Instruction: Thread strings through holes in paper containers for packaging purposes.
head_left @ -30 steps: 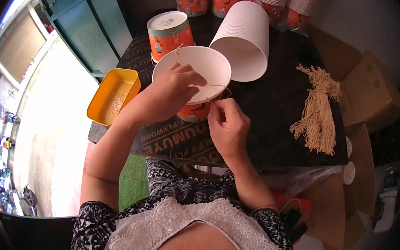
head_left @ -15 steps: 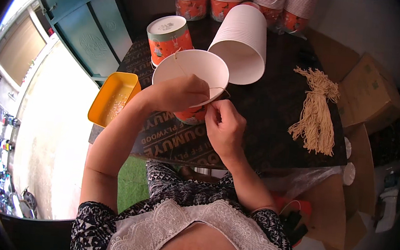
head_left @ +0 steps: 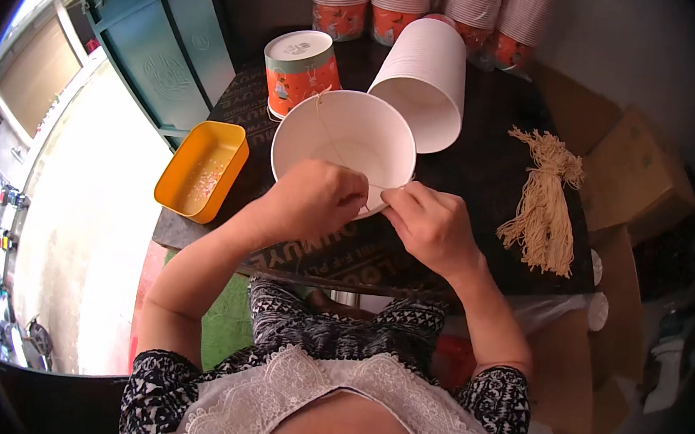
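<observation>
A paper bucket [head_left: 364, 127] with a white inside stands tilted toward me at the near middle of the table. A thin beige cord [head_left: 321, 118] runs from its far rim down across the opening to my hands. My left hand [head_left: 315, 201] is closed over the near-left part of the opening, fingers curled on the cord. At the near-right rim, my right hand [head_left: 434, 229] pinches the cord between thumb and forefinger. The fingertips of both hands are close together, with a short length of cord between them.
Behind are an upturned orange printed bucket [head_left: 302, 79] and a nested white stack [head_left: 424, 70] lying tilted. A yellow tray [head_left: 226, 172] with small beads sits left, a bundle of beige cords [head_left: 545, 203] right. Wrapped bucket stacks [head_left: 391, 24] line the back; cardboard boxes [head_left: 644, 179] stand right.
The bucket has tipped further toward me, showing more of its inside. My right hand has risen from below the rim to the rim's edge; my left hand has moved slightly nearer to me.
</observation>
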The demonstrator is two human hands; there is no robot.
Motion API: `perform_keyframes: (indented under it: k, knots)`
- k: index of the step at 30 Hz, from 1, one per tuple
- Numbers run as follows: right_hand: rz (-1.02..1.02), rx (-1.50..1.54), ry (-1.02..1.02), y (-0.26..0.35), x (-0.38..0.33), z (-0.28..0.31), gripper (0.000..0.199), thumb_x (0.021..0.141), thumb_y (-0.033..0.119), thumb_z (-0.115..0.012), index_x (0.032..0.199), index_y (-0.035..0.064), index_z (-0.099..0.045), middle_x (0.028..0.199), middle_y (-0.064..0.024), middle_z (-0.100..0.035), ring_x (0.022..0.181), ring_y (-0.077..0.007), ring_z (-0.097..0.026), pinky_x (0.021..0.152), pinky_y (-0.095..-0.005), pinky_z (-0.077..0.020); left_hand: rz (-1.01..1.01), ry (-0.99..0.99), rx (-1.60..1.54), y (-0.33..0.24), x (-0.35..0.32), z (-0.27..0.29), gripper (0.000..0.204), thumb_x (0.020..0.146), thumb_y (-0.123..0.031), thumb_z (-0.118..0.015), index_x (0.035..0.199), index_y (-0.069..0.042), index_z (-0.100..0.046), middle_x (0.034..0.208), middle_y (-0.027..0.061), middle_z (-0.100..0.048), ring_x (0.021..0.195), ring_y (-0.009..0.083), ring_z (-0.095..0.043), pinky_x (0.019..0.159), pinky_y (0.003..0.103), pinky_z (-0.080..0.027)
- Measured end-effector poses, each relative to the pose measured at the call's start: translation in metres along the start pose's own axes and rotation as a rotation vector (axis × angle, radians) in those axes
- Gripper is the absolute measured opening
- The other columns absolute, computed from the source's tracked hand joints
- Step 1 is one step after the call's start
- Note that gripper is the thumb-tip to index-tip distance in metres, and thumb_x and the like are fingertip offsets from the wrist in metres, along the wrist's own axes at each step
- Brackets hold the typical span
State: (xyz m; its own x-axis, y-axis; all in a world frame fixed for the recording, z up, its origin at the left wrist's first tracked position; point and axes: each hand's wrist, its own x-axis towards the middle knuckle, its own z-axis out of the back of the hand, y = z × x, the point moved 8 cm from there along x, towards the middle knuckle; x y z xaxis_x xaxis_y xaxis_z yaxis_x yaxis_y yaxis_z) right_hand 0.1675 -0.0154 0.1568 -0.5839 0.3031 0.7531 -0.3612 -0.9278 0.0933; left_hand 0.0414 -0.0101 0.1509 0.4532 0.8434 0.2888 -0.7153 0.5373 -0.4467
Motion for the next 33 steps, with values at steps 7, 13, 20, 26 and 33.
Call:
perform_keyframes:
  k: [7, 13, 20, 26, 33]
  knots:
    - [0.164, -0.041, 0.157, -0.015, -0.021, -0.054, 0.014, 0.074, 0.007, -0.068, 0.076, 0.0058, -0.054, 0.067, -0.0078, -0.055, 0.058, -0.0250, -0.059, 0.050, -0.0356, -0.0469, 0.017, -0.071, 0.309, -0.004, -0.014, -0.029, 0.007, 0.076, -0.011, -0.058, 0.078, -0.005, -0.058, 0.078, 0.0151, -0.062, 0.074, 0.0336, -0.063, 0.060, 0.046, -0.051]
    - [0.154, -0.083, 0.403, -0.030, -0.027, -0.109, 0.007, 0.077, 0.003, -0.057, 0.084, 0.0033, -0.057, 0.073, -0.0126, -0.061, 0.065, -0.0288, -0.065, 0.055, -0.0393, -0.0525, 0.127, 0.064, 0.436, 0.048, -0.011, -0.078, 0.014, 0.070, -0.005, -0.057, 0.079, 0.005, -0.062, 0.081, 0.0232, -0.062, 0.080, 0.0374, -0.064, 0.071, 0.046, -0.050]
    - [-0.070, 0.068, 0.389, -0.053, -0.032, -0.128, 0.029, 0.076, 0.000, -0.056, 0.104, 0.0021, -0.053, 0.085, -0.0203, -0.061, 0.074, -0.0379, -0.062, 0.060, -0.0458, -0.0514, 0.257, -0.007, 0.295, 0.082, 0.000, -0.091, 0.016, 0.068, -0.005, -0.058, 0.081, -0.001, -0.067, 0.084, 0.0241, -0.063, 0.083, 0.0406, -0.062, 0.075, 0.047, -0.049]
    - [-0.220, 0.041, 0.371, -0.070, -0.040, -0.133, 0.023, 0.081, 0.007, -0.059, 0.103, 0.0029, -0.052, 0.080, -0.0214, -0.062, 0.073, -0.0413, -0.061, 0.061, -0.0503, -0.0495, 0.313, -0.234, 0.033, 0.092, 0.009, -0.077, 0.016, 0.072, -0.011, -0.058, 0.080, 0.001, -0.066, 0.080, 0.0226, -0.063, 0.079, 0.0386, -0.062, 0.071, 0.045, -0.049]
    - [-0.237, 0.121, 0.426, -0.077, -0.034, -0.136, 0.024, 0.081, 0.013, -0.059, 0.104, 0.0056, -0.055, 0.078, -0.0227, -0.063, 0.073, -0.0430, -0.061, 0.063, -0.0540, -0.0478, 0.374, -0.196, -0.237, 0.114, 0.018, -0.095, 0.022, 0.073, -0.015, -0.057, 0.082, 0.004, -0.064, 0.082, 0.0233, -0.063, 0.082, 0.0355, -0.062, 0.073, 0.042, -0.048]
